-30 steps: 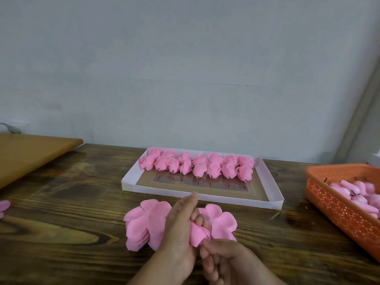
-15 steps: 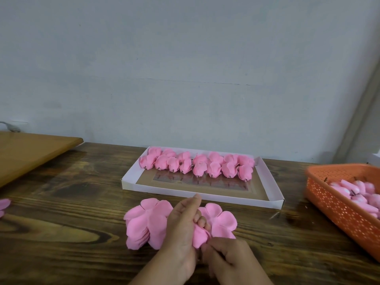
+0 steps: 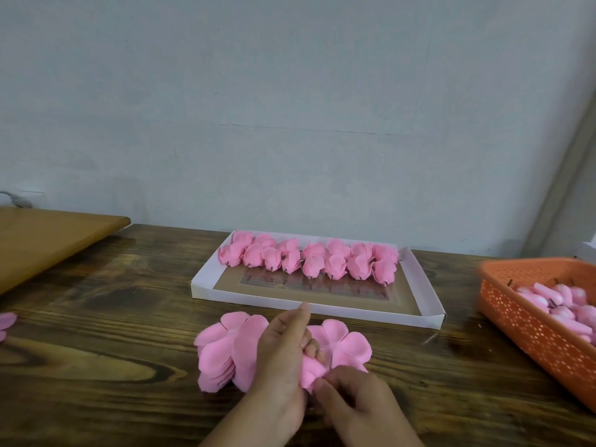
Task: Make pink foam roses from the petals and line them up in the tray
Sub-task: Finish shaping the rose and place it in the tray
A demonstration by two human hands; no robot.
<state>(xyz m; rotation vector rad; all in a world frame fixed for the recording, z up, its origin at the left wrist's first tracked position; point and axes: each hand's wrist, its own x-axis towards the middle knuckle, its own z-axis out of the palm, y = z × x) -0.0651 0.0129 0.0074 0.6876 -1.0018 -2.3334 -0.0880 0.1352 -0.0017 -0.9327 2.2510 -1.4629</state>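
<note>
At lower centre, the left hand (image 3: 280, 359) and right hand (image 3: 356, 400) pinch a pink foam petal piece (image 3: 342, 345); finished roses (image 3: 309, 261) line the white tray (image 3: 429, 298) behind.

Two bare hands and forearms enter from below the white tray (image 3: 432, 304); left hand (image 3: 280, 356) nearer the tray, right hand (image 3: 358, 401) farther from it; no sleeves, gloves or wristbands in view; fingernails short, unpainted; possible ring on one left finger, too blurred to confirm.
</note>
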